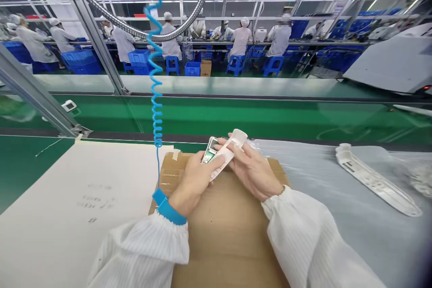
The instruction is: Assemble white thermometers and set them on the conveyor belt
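Above the far end of a cardboard sheet (229, 234), both my hands are closed around parts of a white device. My left hand (197, 173) holds a white plastic housing (209, 152) with a green circuit board showing inside it. A long white plastic cover (232, 146) lies slantwise beside the housing, partly over it. My right hand (251, 168) grips this cover near its upper end, and my left fingers touch its lower end. Whether the two parts are joined is hidden by my fingers. A blue wrist strap (168, 207) with a coiled cord (155, 85) circles my left wrist.
At right lies a long white plastic shell (378, 182), near a clear bag of parts (418, 175). White paper with handwriting (97, 216) covers the left side. A green conveyor belt (209, 114) runs beyond the table edge, with a metal post (91, 31) at left. People work farther back.
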{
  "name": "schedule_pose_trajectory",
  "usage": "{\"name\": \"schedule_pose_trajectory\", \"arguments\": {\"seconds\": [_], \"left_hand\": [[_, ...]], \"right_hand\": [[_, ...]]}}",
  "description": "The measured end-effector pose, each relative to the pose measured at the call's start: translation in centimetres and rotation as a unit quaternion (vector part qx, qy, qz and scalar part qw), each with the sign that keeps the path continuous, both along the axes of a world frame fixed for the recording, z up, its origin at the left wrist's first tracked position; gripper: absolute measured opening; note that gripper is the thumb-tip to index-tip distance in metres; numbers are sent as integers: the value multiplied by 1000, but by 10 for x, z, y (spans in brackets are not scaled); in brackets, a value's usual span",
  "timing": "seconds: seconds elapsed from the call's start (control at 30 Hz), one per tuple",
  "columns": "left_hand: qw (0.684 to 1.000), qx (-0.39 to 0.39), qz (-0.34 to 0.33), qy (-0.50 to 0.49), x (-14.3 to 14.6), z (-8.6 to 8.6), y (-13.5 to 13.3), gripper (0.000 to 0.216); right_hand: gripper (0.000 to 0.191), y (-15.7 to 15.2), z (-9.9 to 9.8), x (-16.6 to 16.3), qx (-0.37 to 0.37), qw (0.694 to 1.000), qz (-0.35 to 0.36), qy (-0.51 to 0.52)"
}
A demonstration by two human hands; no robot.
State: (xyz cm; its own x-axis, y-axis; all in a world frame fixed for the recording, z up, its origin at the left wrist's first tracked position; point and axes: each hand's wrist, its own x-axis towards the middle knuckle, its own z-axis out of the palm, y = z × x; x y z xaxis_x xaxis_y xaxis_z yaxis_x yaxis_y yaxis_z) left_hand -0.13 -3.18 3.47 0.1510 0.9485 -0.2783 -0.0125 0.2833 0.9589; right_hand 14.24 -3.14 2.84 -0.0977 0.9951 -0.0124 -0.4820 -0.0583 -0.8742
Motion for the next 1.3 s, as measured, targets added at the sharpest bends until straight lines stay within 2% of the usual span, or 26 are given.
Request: {"name": "schedule_pose_trajectory", "arguments": {"seconds": [0.07,0.13,0.23,0.3,0.4,0.47,0.53,0.6,0.7,0.87,1.0,1.1,1.2,1.3], "left_hand": [[1000,-11,-8,-24,-2,-2,4,40],[1000,12,17,5,-5,-5,8,40],[985,107,64,123,-9,-9,10,43],[964,179,62,188,-8,-8,8,38],[943,247,25,223,-1,-6,-2,35],[934,276,-9,228,6,-7,-10,34],[925,298,-31,233,13,-9,-15,34],[923,302,-27,237,16,-10,-17,34],[940,264,-7,217,15,-7,-15,31],[963,215,0,160,10,2,-12,28],[961,234,-25,147,12,-4,-14,36],[926,305,-72,209,17,-11,-19,44],[861,340,-152,346,24,-10,-28,45],[799,354,-212,437,26,-2,-30,48]], "right_hand": [[42,-1,-5,14,9,1000,9,-23],[42,0,-10,25,16,998,-12,-52],[39,1,-16,30,-7,994,-56,-91],[36,1,-18,29,-48,992,-70,-92],[29,2,-16,25,-98,991,-87,-39],[24,2,-10,21,-95,991,-87,21],[19,1,-2,18,-81,992,-57,74],[17,0,4,17,-70,991,-9,110],[20,-1,2,16,-39,993,37,110],[43,0,-17,18,-5,1000,1,16],[52,0,-13,15,3,999,-41,2],[46,-2,-4,14,-41,996,-64,48],[41,-5,-1,18,-128,979,-63,144],[46,-6,-2,27,-167,964,-46,203]]}}
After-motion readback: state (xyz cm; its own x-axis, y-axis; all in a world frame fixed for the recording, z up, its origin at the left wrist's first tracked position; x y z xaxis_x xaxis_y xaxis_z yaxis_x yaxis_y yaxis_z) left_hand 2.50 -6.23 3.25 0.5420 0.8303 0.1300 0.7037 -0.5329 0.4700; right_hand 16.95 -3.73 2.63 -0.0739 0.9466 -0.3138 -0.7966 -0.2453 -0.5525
